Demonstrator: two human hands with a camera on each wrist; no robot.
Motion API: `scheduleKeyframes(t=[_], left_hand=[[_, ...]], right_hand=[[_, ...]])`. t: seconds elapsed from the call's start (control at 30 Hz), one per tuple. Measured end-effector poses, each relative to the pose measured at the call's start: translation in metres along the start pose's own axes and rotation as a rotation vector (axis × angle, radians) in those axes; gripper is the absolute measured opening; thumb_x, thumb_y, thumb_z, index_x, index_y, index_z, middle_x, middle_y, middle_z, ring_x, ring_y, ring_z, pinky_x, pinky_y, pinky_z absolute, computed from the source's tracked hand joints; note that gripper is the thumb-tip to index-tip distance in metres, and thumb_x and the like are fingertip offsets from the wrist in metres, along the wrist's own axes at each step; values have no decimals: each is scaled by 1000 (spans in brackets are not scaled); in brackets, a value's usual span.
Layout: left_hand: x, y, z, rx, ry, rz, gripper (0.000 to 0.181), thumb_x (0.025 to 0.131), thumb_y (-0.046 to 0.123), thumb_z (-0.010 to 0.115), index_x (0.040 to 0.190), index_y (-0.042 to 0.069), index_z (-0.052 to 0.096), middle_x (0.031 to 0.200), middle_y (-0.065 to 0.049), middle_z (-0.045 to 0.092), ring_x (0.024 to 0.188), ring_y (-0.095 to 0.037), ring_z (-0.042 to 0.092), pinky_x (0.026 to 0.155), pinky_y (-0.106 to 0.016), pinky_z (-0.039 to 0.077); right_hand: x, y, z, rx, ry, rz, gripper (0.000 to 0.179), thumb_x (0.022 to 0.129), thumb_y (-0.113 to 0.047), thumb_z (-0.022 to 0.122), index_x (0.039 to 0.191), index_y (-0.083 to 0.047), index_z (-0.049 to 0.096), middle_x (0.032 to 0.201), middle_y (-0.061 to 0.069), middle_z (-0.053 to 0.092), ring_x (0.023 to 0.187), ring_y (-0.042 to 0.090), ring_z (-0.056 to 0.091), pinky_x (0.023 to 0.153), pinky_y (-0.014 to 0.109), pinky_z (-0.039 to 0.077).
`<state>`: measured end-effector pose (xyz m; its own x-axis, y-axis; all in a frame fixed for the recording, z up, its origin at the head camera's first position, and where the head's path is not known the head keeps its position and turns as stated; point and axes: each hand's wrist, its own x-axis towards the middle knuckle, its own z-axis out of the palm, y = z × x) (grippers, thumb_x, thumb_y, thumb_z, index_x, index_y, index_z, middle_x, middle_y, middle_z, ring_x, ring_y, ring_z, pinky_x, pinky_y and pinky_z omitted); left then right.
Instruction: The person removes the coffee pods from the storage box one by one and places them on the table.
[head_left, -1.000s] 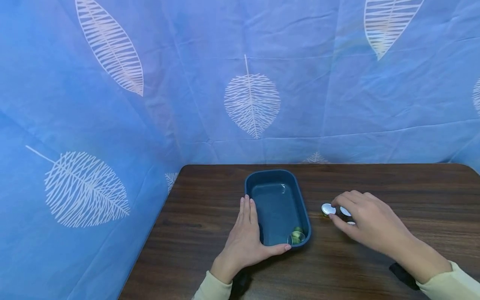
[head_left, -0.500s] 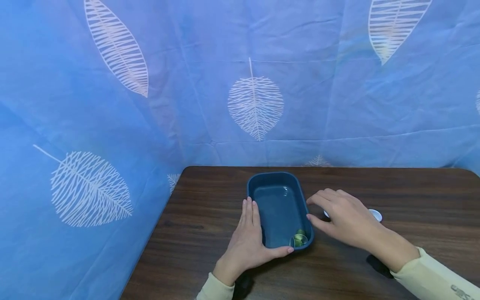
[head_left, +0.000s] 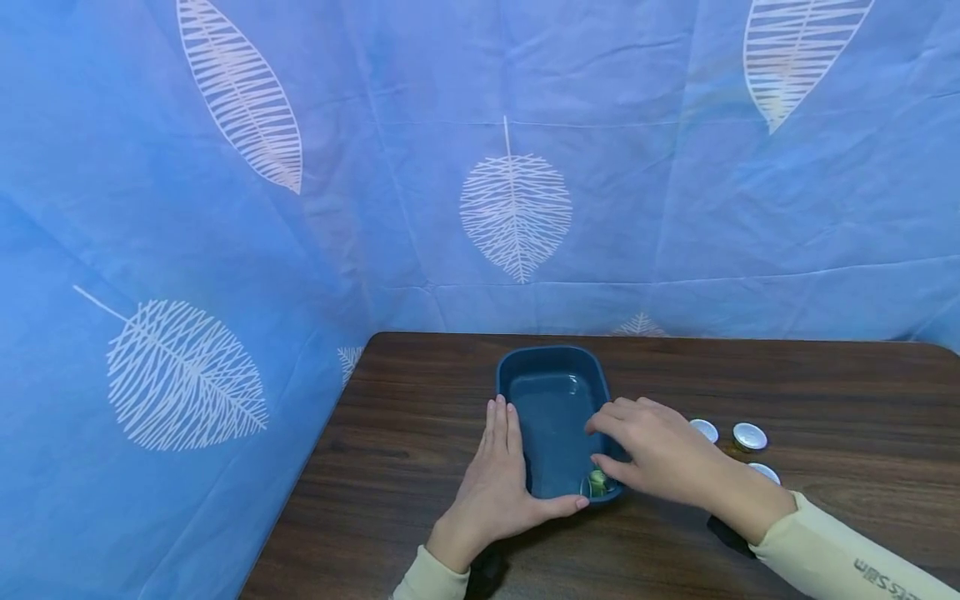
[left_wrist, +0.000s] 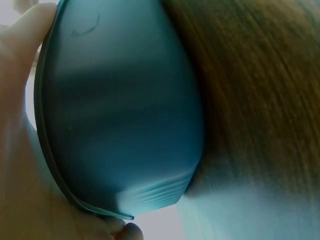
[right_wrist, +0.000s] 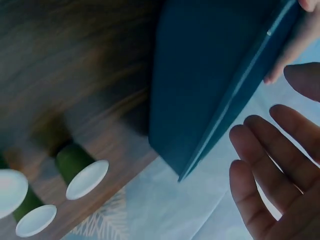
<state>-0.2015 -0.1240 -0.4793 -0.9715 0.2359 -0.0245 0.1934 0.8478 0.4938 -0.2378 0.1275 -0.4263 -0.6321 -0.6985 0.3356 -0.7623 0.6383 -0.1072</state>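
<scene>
Right grip [head_left: 651,448], apart, hovers over the blue rectangular plastic basin [head_left: 551,425]; left grip [head_left: 496,482], straight-fingered, touches its left side.

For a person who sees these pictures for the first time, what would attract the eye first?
Probably the blue backdrop with its large white leaf prints, filling the upper part of the head view. Next comes the dark blue tray on the wooden table, with the left hand against its left side and the right hand over its right edge. To the tray's right stand three green containers with white tops.
</scene>
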Motion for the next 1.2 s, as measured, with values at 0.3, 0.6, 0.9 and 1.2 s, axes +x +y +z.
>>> scheduleKeyframes(t=[0.3,0.6,0.9,1.2], left_hand=[[-1,-2,0,14,8,14,145,77,94,66,173,9,-2,182,-14,-7,170,-35,-4,131,-62,27],[0,-3,0,7,15,28,145,77,93,67,173,9,-3,182,-16,-6,170,-36,-3,131,-61,29],[0,-5,2,9,13,29,144,77,94,66,173,9,-1,183,-15,-6,170,-34,-5,131,-61,28],[1,-5,3,15,16,22,145,77,94,65,173,9,-2,182,-16,-7,170,-34,-5,131,-60,28]], right_hand=[[13,-10,11,79,-220,-49,23,90,-33,88,110,-23,82,104,-8,80,95,12,67,84,43,57],[23,-11,14,126,-335,-76,13,84,-31,93,94,-27,86,88,-15,77,83,5,63,76,37,55],[34,-17,22,161,-443,-26,10,82,-18,94,87,-23,87,84,-13,80,79,3,68,82,44,60],[32,-13,23,205,-471,25,6,86,-21,92,85,-22,86,85,-10,80,74,3,69,68,31,61]])
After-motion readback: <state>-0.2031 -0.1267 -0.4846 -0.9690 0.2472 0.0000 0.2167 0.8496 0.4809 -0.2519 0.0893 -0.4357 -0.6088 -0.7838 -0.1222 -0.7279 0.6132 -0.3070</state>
